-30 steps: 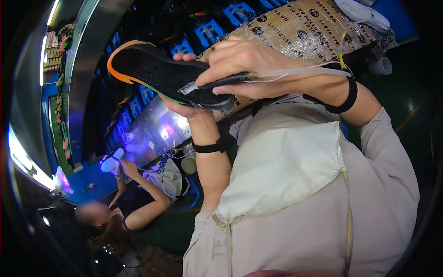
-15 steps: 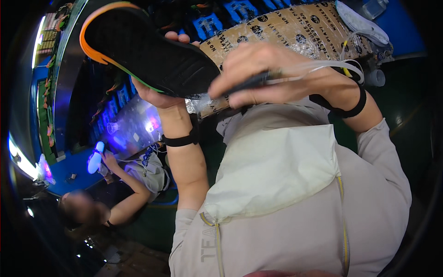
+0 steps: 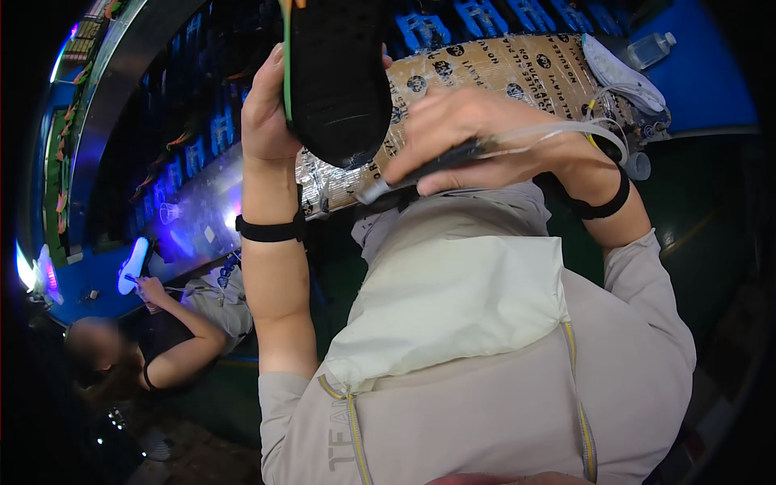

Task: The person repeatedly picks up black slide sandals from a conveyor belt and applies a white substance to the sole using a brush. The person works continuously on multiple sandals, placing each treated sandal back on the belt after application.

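Note:
My left hand (image 3: 263, 117) is closed round a black shoe sole (image 3: 339, 97) with a green and orange edge. The sole stands almost upright in view, its rounded end lowest and its top cut off by the picture's upper edge. In my right hand (image 3: 477, 133) is a dark-handled brush (image 3: 443, 162) with a pale tip. That tip lies just below the sole's rounded end, with a small gap between them in this view. A clear tube (image 3: 550, 129) runs from the brush's rear over my right wrist.
Before me lies a plastic-wrapped cardboard pad (image 3: 493, 77) with dark print. A white sole (image 3: 618, 73) and a clear bottle (image 3: 651, 50) are at far right. On the left, another person (image 3: 186, 323) holds a white sole (image 3: 133, 265) beside a metal-edged line with blue holders (image 3: 424, 32).
The black sole has swung from a slant to nearly upright, and its orange end has left the view. My brush has gone from beside the sole's end to below it.

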A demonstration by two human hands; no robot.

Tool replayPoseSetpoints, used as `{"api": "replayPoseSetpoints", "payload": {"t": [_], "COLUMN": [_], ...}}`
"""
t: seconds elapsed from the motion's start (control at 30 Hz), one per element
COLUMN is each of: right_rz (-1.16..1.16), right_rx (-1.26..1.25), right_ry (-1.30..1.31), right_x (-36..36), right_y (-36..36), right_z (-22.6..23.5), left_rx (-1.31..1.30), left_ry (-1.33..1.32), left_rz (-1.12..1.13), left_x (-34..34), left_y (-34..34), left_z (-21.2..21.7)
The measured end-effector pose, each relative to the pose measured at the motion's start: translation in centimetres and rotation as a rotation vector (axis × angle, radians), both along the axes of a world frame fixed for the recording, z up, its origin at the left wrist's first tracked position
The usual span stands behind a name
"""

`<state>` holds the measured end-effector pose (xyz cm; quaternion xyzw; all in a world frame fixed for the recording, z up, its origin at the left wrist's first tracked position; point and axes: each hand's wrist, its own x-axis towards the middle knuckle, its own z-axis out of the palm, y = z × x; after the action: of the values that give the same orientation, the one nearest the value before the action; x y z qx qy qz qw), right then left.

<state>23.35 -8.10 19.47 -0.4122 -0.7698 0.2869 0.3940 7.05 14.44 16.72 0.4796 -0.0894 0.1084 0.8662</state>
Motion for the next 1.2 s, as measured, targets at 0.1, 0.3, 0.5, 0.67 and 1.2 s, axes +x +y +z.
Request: {"api": "replayPoseSetpoints", "payload": {"t": [0.1, 0.3, 0.5, 0.67, 1.2], "right_rz": [-0.167, -0.133, -0.128, -0.126, -0.792], "right_rx": [0.111, 0.06, 0.169, 0.145, 0.328], "right_ry": [-0.195, -0.146, -0.286, -0.435, -0.173], "right_x": [0.3, 0.6, 0.5, 0.7, 5.5], "right_y": [0.4, -0.1, -0.2, -0.8, 1.8], "right_z": [-0.5, 0.1, 0.1, -0.3, -5.2], "left_rx": [0.186, 0.444, 0.143, 0.101, -0.489], "left_ry": [-0.008, 0.056, 0.336, 0.386, 0.27], "left_rz": [0.072, 0.216, 0.11, 0.092, 0.046], "left_x": [1.1, 1.9, 2.3, 1.9, -0.9], "left_y": [-0.4, 1.0, 1.1, 0.6, -6.6], "left_z": [1.9, 0.6, 0.9, 0.6, -6.2]}}
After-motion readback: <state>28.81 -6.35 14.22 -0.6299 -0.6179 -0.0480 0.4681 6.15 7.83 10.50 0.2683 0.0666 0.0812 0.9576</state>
